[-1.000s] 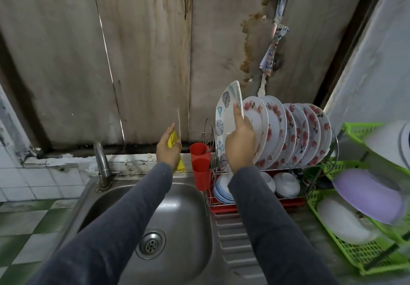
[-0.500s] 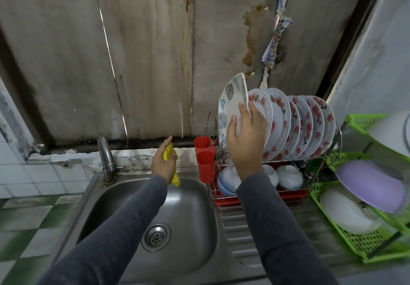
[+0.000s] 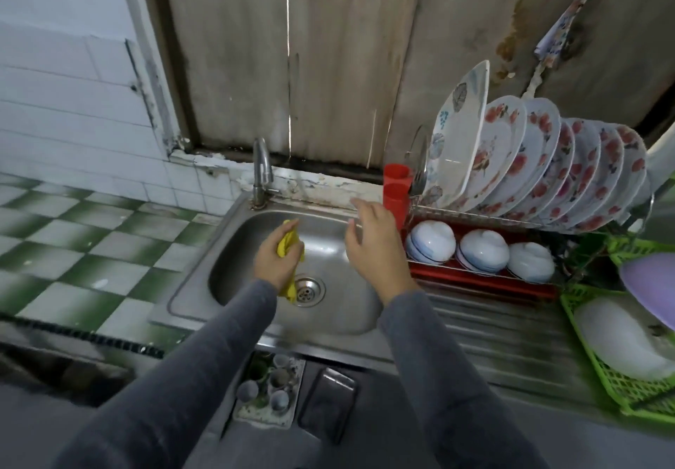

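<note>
Stained boards back the steel sink (image 3: 237, 249). My left grip (image 3: 275, 262) is clamped on the yellow cloth (image 3: 288, 246), bunched over the basin above the drain (image 3: 308, 289); my right grip (image 3: 378, 246), fingers apart and empty, hovers just right of it.

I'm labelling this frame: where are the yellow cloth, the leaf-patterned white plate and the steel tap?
yellow cloth (image 3: 288, 245), head view, bunched upper fold.
leaf-patterned white plate (image 3: 462, 132), head view, centre of its face.
steel tap (image 3: 261, 166), head view, upright neck.
</note>
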### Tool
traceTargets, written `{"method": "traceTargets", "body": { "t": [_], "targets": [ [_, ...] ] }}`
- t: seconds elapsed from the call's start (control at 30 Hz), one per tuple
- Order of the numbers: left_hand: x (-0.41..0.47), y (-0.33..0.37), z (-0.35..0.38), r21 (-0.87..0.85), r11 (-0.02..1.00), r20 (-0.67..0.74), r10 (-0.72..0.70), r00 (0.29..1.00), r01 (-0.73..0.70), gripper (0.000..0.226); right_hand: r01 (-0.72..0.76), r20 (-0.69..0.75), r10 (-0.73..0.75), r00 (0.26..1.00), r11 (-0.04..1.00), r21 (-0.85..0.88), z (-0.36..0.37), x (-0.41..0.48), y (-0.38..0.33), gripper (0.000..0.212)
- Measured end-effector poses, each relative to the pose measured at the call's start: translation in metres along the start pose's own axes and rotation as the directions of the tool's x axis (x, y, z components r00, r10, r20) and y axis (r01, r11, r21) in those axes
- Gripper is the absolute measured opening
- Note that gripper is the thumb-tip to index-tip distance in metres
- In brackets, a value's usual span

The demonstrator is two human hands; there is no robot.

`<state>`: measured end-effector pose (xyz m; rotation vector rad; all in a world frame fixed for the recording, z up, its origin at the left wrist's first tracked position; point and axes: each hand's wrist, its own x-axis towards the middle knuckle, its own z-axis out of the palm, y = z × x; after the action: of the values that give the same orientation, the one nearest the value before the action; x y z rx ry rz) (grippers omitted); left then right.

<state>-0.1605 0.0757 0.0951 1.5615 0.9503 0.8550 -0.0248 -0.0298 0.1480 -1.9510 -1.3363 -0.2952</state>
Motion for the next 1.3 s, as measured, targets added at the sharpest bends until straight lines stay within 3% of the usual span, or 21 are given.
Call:
{"method": "traceTargets", "body": {
  "t": [0.17, 0.23, 0.37, 0.6, 0.77, 0.9, 1.1, 1.3],
  "targets": [
    [-0.033, -0.017, -0.045, -0.351, 0.893, -0.009, -0.303, 0.953, 0.281, 0.023, -0.010, 0.293, 0.016, 0.956, 1.000, -0.022, 0.042, -0.042, -0.023, 0.040],
    [-0.043, -0.028, -0.064, -0.336, 0.892, -0.015, -0.325, 0.946, 0.301, 0.029, 0.000, 0.388, 0.008, 0.922, 1.000, -0.019, 0.059, -0.053, -0.034, 0.039],
    [-0.061, -0.060, -0.120, -0.217, 0.940, -0.096, -0.289, 0.953, 0.263, 0.063, 0.036, 0.532, -0.022, 0.847, 0.999, -0.016, 0.099, -0.064, -0.063, 0.038],
    [-0.089, -0.097, -0.223, -0.144, 0.958, -0.256, -0.278, 0.926, 0.248, 0.044, 0.127, 0.702, -0.108, 0.704, 0.992, 0.025, 0.179, -0.076, -0.139, 0.037],
    [-0.089, -0.126, -0.309, -0.029, 0.962, -0.399, -0.260, 0.879, 0.271, 0.040, 0.197, 0.775, -0.135, 0.617, 0.980, 0.014, 0.246, -0.077, -0.212, 0.037],
    [-0.081, -0.152, -0.380, 0.079, 0.940, -0.432, -0.268, 0.861, 0.332, 0.037, 0.237, 0.815, -0.140, 0.562, 0.971, 0.003, 0.300, -0.079, -0.270, 0.036],
    [-0.070, -0.182, -0.460, 0.032, 0.932, -0.488, -0.300, 0.820, 0.360, 0.044, 0.249, 0.873, -0.130, 0.469, 0.968, 0.011, 0.369, -0.081, -0.336, 0.035],
    [-0.043, -0.215, -0.511, -0.038, 0.909, -0.514, -0.374, 0.772, 0.415, 0.048, 0.277, 0.869, -0.158, 0.469, 0.960, 0.025, 0.426, -0.070, -0.374, 0.037]
  ]
}}
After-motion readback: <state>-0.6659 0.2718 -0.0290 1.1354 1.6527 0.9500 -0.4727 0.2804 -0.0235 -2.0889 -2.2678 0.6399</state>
